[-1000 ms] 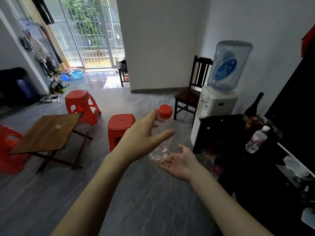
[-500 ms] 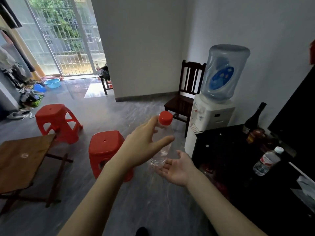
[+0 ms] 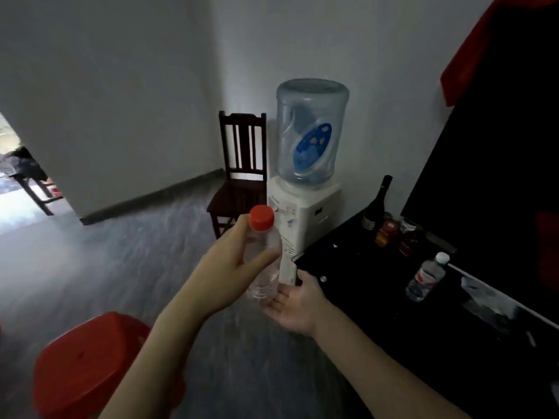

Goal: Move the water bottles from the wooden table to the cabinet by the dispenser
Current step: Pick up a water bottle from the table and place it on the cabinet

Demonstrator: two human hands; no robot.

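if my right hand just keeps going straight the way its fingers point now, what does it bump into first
Probably the bottom of the red-capped bottle gripped by the left hand: the open right hand points at its base, apparently almost touching; depth is unclear.

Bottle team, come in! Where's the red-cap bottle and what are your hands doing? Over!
Left hand grips red-cap bottle, upright, in the air. Right hand open, palm up under its base. Black cabinet just ahead, one white-cap bottle already there. Nothing in between.

I'm looking at a lived-in home room: a water dispenser is standing in the corner beside a wooden chair, a red plastic stool sitting on the floor.
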